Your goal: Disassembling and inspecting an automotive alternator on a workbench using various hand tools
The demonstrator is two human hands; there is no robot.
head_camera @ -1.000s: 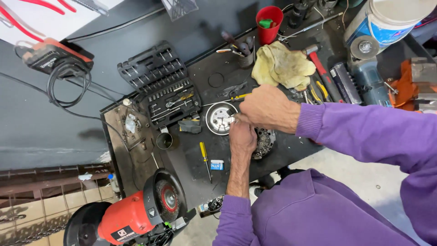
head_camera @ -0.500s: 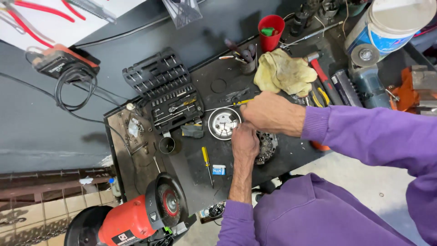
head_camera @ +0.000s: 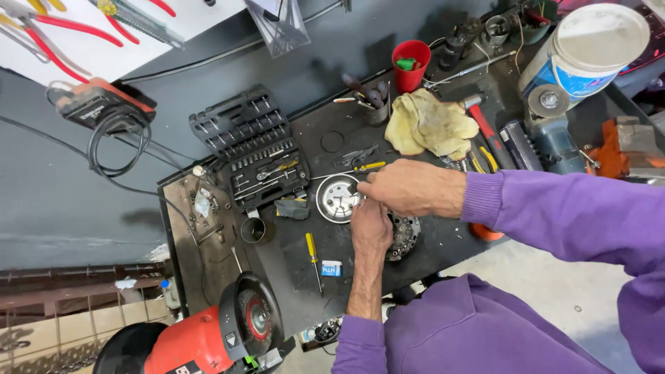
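Both hands have stayed bunched over the same spot for the last second, right hand [head_camera: 415, 187] and left hand [head_camera: 370, 225] pinching some small part, hidden between fingertips, beside the round metal dish [head_camera: 334, 199], clutch plate [head_camera: 405, 232] underneath.

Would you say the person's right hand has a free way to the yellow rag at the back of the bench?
Probably yes: the right hand lies just in front of the yellow rag, with only small tools lying flat on the bench between them.
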